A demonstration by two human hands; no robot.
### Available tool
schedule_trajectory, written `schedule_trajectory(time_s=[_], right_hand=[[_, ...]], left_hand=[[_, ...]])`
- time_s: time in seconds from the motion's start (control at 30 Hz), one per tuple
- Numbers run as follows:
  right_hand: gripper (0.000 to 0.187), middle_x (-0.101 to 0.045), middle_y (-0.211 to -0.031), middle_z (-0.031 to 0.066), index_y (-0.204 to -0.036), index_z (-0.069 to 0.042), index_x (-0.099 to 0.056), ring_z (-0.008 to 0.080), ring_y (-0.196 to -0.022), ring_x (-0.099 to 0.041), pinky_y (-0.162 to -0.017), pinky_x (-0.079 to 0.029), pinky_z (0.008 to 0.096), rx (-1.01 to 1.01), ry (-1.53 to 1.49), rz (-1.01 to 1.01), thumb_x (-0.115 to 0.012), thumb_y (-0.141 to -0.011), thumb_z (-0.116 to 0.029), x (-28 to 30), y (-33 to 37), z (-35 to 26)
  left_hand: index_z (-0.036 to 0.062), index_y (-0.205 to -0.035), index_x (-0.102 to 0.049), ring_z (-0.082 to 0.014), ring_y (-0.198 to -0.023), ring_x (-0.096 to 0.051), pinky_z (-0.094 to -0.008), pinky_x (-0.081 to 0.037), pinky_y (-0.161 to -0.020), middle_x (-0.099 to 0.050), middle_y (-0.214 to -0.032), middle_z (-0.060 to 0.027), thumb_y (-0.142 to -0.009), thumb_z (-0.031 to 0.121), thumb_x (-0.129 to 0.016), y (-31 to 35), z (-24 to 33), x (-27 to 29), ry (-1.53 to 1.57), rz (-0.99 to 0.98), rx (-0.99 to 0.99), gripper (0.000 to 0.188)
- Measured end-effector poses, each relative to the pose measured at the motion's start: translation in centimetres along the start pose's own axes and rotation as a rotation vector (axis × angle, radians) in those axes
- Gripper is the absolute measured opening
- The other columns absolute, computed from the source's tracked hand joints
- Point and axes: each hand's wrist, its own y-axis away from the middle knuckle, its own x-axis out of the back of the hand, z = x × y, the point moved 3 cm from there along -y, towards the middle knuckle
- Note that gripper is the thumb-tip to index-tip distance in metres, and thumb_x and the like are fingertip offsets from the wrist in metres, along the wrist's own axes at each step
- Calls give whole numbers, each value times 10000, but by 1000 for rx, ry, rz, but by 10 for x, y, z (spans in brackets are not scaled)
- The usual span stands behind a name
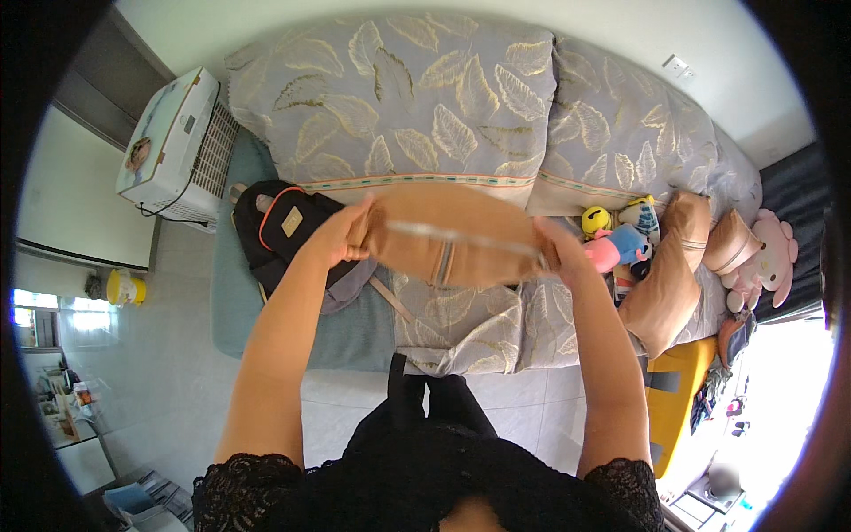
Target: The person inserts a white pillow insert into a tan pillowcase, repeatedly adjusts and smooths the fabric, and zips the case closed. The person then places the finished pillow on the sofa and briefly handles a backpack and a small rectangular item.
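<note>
Both my arms reach forward over a sofa (461, 332) with a grey leaf-patterned cover. Between my hands is a tan cushion (456, 232) with pale stripes, held up above the seat and a little blurred. My left hand (348, 235) grips its left end, fingers closed round the edge. At the other end my right hand (558, 248) is closed on the cushion too, with some fingers hidden behind it. Just left of the cushion, a black backpack (288, 235) with orange trim lies on the teal part of the seat.
Stuffed toys (616, 246) and more tan cushions (665, 297) crowd the sofa's right side, beside a pink plush rabbit (769, 257). A white appliance (182, 142) stands at the far left. On the floor are a yellow bucket (126, 288) and, at right, a yellow piece (687, 390).
</note>
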Motion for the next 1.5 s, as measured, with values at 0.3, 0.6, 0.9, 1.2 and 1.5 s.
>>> schedule_trajectory(time_s=[0.3,0.6,0.9,1.2,1.5], right_hand=[[834,-262,-1511,265,-1472,-129,-360,342,-1416,-245,-1139,-228,414,576,736,526,-757,-757,-295,16,-179,-13],[839,-213,-1529,276,-1483,-239,-336,423,-1401,-254,-1122,-271,460,693,944,496,-734,-744,-240,57,-190,18],[885,-167,-1547,246,-1501,-282,-270,460,-1376,-254,-1105,-292,497,569,1236,753,-741,-759,-385,62,-176,-7],[911,-109,-1505,353,-1504,-95,-211,506,-1369,-186,-1116,-214,557,822,950,938,-711,-810,-408,36,-176,26],[648,-521,-1301,253,-1417,-75,-417,377,-1179,-515,-960,-423,416,867,654,537,-636,-877,-359,95,-255,-12]], left_hand=[[20,-1511,-152,-368,-1400,-274,-472,-278,-1109,-285,-1509,-230,-748,505,-765,-110,38,-50,-344,256,-359,1092],[-7,-1412,-269,-347,-1255,-444,-406,-380,-1040,-435,-1350,-243,-716,300,-825,-167,17,-16,-552,721,-829,942],[-5,-1306,-417,-288,-1137,-541,-412,-485,-888,-508,-1270,-180,-849,302,-723,-210,24,15,-610,594,-323,630],[59,-1431,-353,-446,-1370,-262,-612,-280,-1036,-276,-1505,-219,-881,487,-590,-200,52,-46,-1069,1198,-1022,737],[332,-1455,-362,-281,-1462,-125,-686,-139,-1093,-185,-1585,23,-663,522,-757,-247,-1,-123,-1954,229,-816,905]])
